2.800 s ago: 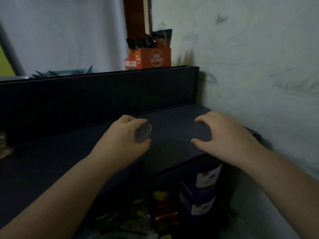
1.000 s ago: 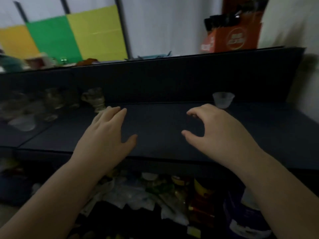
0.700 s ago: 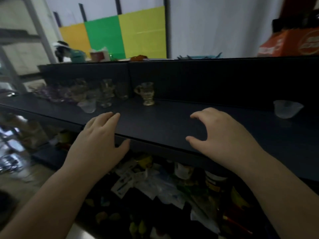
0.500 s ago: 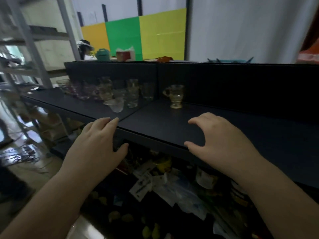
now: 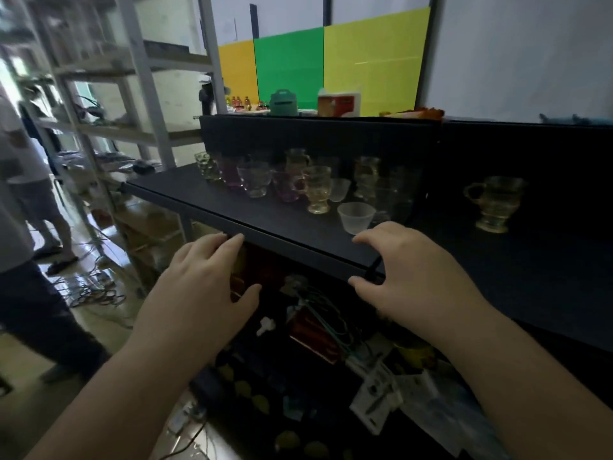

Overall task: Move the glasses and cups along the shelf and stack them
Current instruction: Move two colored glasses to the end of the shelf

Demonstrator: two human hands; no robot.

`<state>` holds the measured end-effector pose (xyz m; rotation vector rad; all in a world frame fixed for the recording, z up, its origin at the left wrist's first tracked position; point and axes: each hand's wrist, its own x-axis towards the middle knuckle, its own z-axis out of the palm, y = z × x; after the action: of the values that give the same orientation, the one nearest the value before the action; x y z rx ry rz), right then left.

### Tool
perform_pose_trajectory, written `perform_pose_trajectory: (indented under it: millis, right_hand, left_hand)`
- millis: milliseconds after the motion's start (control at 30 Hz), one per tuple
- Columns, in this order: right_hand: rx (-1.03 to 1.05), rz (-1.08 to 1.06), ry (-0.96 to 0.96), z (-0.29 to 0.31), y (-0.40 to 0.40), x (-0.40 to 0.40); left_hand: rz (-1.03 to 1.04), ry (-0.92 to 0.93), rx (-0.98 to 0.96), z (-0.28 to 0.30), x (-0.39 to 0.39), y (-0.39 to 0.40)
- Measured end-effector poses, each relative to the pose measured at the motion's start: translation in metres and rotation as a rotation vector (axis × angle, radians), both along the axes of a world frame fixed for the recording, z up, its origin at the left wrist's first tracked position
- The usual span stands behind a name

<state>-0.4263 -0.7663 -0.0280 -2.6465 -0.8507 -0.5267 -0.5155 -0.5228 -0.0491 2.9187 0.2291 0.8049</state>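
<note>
Both the left hand (image 5: 195, 293) and right hand (image 5: 418, 277) hovered with fingers loose and empty before the small, probably light and flexible translucent plastic cup (image 5: 356, 217) on the dark shelf (image 5: 265, 217), best pinched gently at its rim.

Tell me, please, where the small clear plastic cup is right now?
In the head view, the small clear plastic cup stands on the dark shelf, at the near edge of the glassware cluster, beside the amber footed glass mug and just beyond the right hand.
</note>
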Motion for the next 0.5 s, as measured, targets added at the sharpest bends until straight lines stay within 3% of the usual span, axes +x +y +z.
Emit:
perform_pose_trajectory:
  millis: [300, 500]
  right_hand:
    - [-0.005, 0.076, -0.003, -0.007, 0.106, 0.059]
    - [0.105, 0.128, 0.0, -0.001, 0.186, 0.123]
  left_hand:
    - [0.038, -0.017, -0.068, -0.014, 0.044, 0.095]
    - [0.062, -0.03, -0.022, -0.003, 0.089, 0.164]
